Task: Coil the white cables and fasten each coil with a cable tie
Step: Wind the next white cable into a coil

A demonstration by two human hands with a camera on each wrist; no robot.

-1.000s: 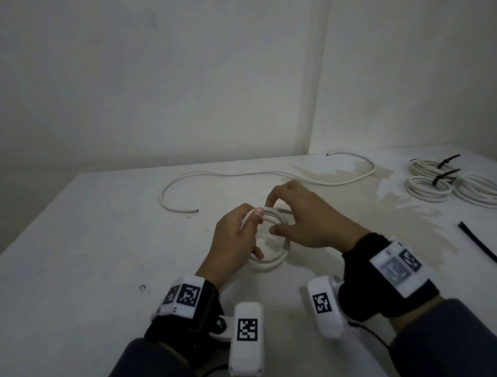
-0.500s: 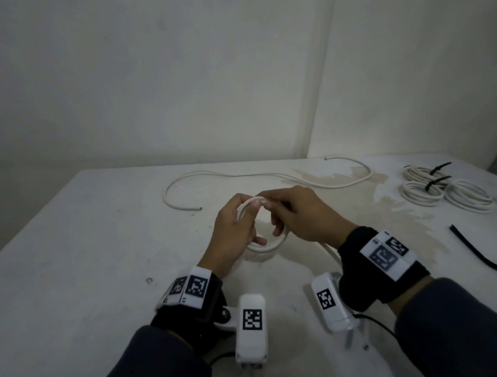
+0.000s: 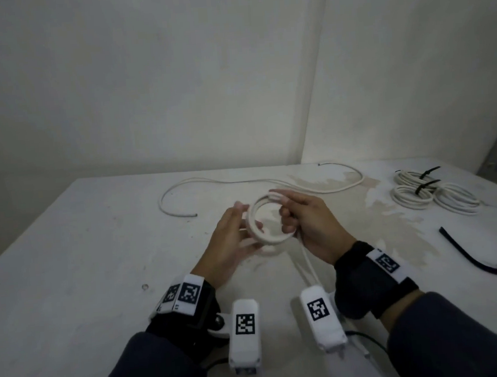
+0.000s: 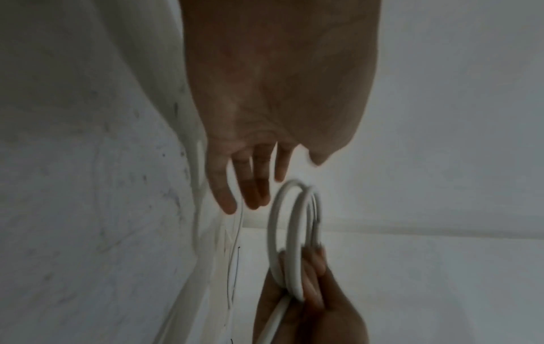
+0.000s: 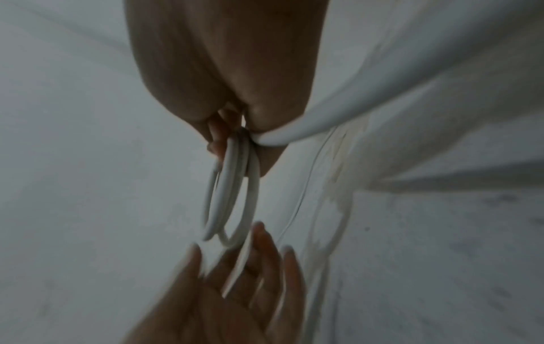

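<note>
My right hand (image 3: 287,212) grips a small coil of white cable (image 3: 255,228) at its right side and holds it tilted up off the table (image 3: 68,262). The right wrist view shows its fingers (image 5: 217,137) pinched round the coil's turns (image 5: 229,197). The cable's tail (image 3: 308,261) runs from that hand down toward me. Just left of the coil, my left hand (image 3: 239,218) has its fingers (image 4: 250,193) straight and apart from the loops (image 4: 282,232).
A loose white cable (image 3: 241,182) snakes across the back of the table. Tied white coils (image 3: 420,194) with black ties lie at the far right. A loose black cable tie (image 3: 466,257) lies nearer on the right. Walls meet in a corner behind the table.
Both hands held the coil low over the table before. Now my left hand has let go and spread its fingers, and my right hand has raised and tilted the coil.
</note>
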